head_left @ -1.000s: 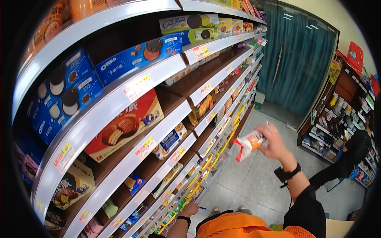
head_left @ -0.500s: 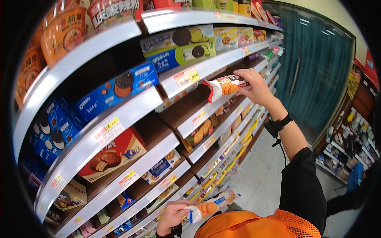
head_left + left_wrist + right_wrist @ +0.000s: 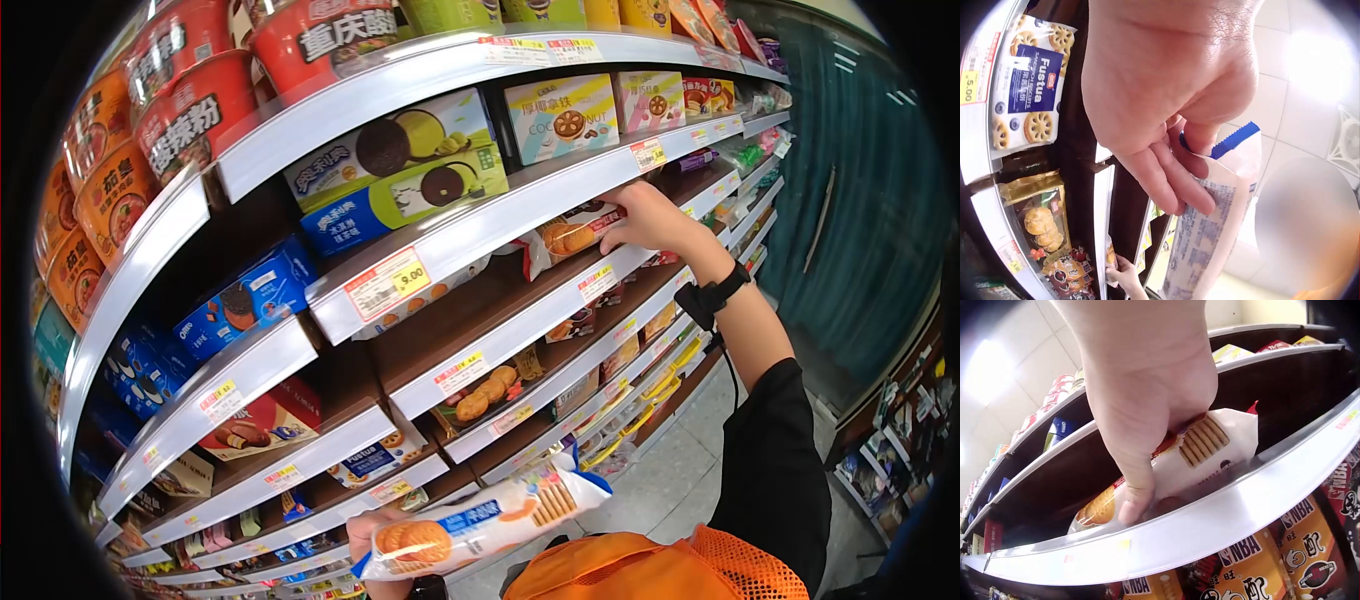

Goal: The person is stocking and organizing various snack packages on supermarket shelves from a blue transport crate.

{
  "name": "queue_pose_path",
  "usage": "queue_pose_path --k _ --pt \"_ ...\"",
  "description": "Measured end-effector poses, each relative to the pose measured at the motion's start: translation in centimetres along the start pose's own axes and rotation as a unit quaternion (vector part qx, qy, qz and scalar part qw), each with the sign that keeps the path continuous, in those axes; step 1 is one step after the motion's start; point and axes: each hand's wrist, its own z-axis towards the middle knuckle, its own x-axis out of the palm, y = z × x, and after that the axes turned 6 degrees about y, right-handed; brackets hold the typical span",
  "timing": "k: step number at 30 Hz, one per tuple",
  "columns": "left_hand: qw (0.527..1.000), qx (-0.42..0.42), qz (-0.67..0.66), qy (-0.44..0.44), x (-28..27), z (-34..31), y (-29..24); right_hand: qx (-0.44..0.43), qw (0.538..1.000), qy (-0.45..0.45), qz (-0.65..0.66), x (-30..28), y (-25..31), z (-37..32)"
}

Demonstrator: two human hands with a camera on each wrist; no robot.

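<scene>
In the head view my right hand (image 3: 650, 220) grips a biscuit packet with red ends (image 3: 565, 238), inside a brown shelf just under a price-tagged ledge. The right wrist view shows my thumb and palm over this packet (image 3: 1207, 440), which lies lengthwise along the shelf behind its white front edge (image 3: 1210, 540). Low at the front, my left hand (image 3: 372, 540) holds a white and blue biscuit packet (image 3: 490, 520) by one end. Seen from the left wrist, the thumb and fingers pinch its blue crimped end (image 3: 1235, 139), and the packet's printed back faces the camera.
Blue Oreo boxes (image 3: 245, 300) and green biscuit boxes (image 3: 400, 195) stand on shelves to the left. Cup noodles (image 3: 195, 115) are stacked above. A Fustua biscuit bag (image 3: 1035, 87) sits lower down. Beyond the shelves hangs a teal curtain (image 3: 850, 190) behind a door.
My right hand has carried the red-ended packet up from over the aisle and into the shelf. The left hand has brought the blue-ended packet up into view. The head view has shifted along the shelves.
</scene>
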Motion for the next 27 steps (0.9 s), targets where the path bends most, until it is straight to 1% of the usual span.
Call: queue_pose_path --k 1,2,4,5,8,9,10,11,12,13,14,15,16,17,18,20,21,22,24,25,26,27 --pt "0.998 0.021 -0.066 0.008 1.2 0.8 0.1 0.008 0.999 0.019 0.036 0.3 -0.7 0.4" --pt "0.998 0.018 -0.058 0.003 1.4 0.6 0.4 0.002 0.999 0.022 0.042 0.2 -1.2 0.5" --pt "1.000 -0.001 -0.021 0.002 0.7 -0.4 1.3 -0.024 0.991 0.063 0.120 -0.3 -1.5 0.8" --pt "1.000 -0.005 -0.008 0.007 0.5 -0.6 1.7 0.023 0.991 0.086 0.100 0.0 -1.9 1.1" --pt "0.998 -0.002 -0.001 -0.061 3.5 1.3 0.7 0.002 0.987 0.097 0.132 -0.5 -1.3 1.1" --pt "0.997 0.008 0.005 -0.074 4.6 2.2 0.3 -0.029 0.987 0.063 0.147 0.6 -2.5 0.9" --pt "0.996 0.047 0.011 -0.077 5.9 3.4 -0.1 -0.042 0.985 0.069 0.155 1.1 -2.4 0.5" --pt "0.993 0.086 0.018 -0.080 7.3 4.6 -0.6 -0.085 0.995 -0.007 0.058 1.3 -1.8 -0.3" --pt "0.993 0.111 0.002 -0.036 7.7 5.9 -0.8 -0.123 0.988 -0.087 -0.039 1.4 -0.9 -1.1" --pt "0.991 0.133 -0.015 0.010 8.1 7.1 -1.1 -0.188 0.976 -0.113 -0.011 1.5 0.0 -1.6" --pt "0.996 0.082 -0.019 0.040 7.5 7.6 -1.5 -0.250 0.958 -0.139 0.014 1.6 1.0 -2.2" --pt "0.993 0.102 -0.016 0.048 8.0 8.3 -1.6 -0.260 0.952 -0.119 0.108 2.0 2.0 -3.3" --pt "0.991 0.121 -0.014 0.056 8.7 8.9 -1.6 -0.245 0.950 -0.062 0.183 2.2 2.6 -4.6" --pt "0.992 0.106 0.007 0.074 8.2 9.4 -1.5 -0.186 0.918 0.013 0.350 2.0 4.2 -5.6" --pt "0.989 0.114 -0.012 0.095 7.8 9.9 -1.0 -0.120 0.851 0.088 0.503 2.0 5.9 -6.0" --pt "0.987 0.126 -0.024 0.099 8.8 10.9 -1.0 -0.141 0.821 0.171 0.527 2.8 7.0 -6.1" --pt "0.982 0.140 -0.026 0.126 8.6 11.6 -0.5 -0.177 0.781 0.192 0.567 3.4 7.2 -5.9" --pt "0.982 0.140 -0.024 0.125 8.6 12.0 -0.5 -0.178 0.780 0.192 0.568 3.4 7.8 -5.9" --pt "0.979 0.140 -0.007 0.148 8.8 12.8 -0.5 -0.136 0.669 0.214 0.699 2.9 8.7 -5.8" --pt "0.979 0.141 -0.006 0.148 9.0 13.0 -0.5 -0.120 0.657 0.231 0.707 2.6 8.4 -5.8" --pt "0.982 0.130 0.029 0.136 9.1 13.0 -0.7 -0.121 0.657 0.232 0.707 2.4 8.3 -5.9" --pt "0.983 0.120 0.064 0.122 9.2 13.1 -0.9 -0.119 0.666 0.221 0.702 2.4 8.2 -6.0"
